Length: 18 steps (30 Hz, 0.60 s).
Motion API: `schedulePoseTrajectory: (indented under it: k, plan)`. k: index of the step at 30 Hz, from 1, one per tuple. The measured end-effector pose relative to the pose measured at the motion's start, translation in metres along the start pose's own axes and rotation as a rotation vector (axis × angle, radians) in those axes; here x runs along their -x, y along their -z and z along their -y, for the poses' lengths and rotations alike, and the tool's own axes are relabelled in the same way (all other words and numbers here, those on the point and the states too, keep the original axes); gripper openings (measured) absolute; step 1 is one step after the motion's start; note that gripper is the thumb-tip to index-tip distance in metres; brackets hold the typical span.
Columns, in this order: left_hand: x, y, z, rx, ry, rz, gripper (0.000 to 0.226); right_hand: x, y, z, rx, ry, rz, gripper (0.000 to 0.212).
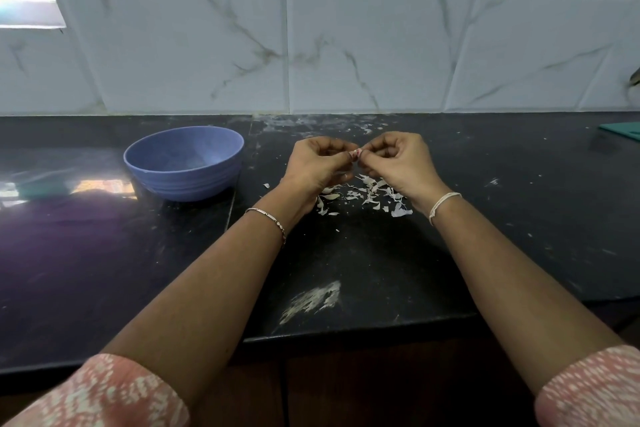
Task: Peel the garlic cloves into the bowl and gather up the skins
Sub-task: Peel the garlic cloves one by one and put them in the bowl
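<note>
Black stone counter (381, 270) below. Pinches a garlic clove (356, 153) between left hand (317, 163) and right hand (398, 163), drawn together above scattered skins (367, 192). Blue bowl (183, 180) nearby, leftward.

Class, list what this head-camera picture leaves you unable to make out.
The garlic clove: head view, fingertips of left hand and right hand cover most; peeled amount unclear.
The bowl: head view, near wall hides its bottom.
The teal object: head view, cut off by right edge.
</note>
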State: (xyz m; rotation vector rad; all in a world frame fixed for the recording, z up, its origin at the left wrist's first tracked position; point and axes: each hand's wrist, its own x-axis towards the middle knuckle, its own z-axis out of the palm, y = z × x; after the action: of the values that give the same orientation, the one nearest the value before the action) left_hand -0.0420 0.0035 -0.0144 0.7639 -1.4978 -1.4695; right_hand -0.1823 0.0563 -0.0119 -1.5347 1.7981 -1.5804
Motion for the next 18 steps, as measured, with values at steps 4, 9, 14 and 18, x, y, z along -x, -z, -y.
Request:
schedulePoseTrajectory:
  k: [4,9,14,18]
  plan:
    - [0.0000,0.0006,-0.0002,-0.040,-0.028,-0.011,0.004,0.0002,-0.0001,-0.0006,0.027,0.010,0.003,0.005]
    - [0.0022,0.0003,-0.0014,-0.030,-0.030,0.002,0.004,-0.0003,0.0006,-0.0021,0.041,0.025,0.007,0.007]
    - [0.0041,-0.0008,-0.0027,-0.043,-0.034,0.003,0.006,-0.0009,0.0003,-0.0028,0.069,0.041,-0.007,0.009]
    - [0.0062,-0.0035,-0.0034,-0.041,-0.034,-0.025,0.004,-0.0001,-0.0004,-0.0021,0.128,0.083,-0.042,0.010]
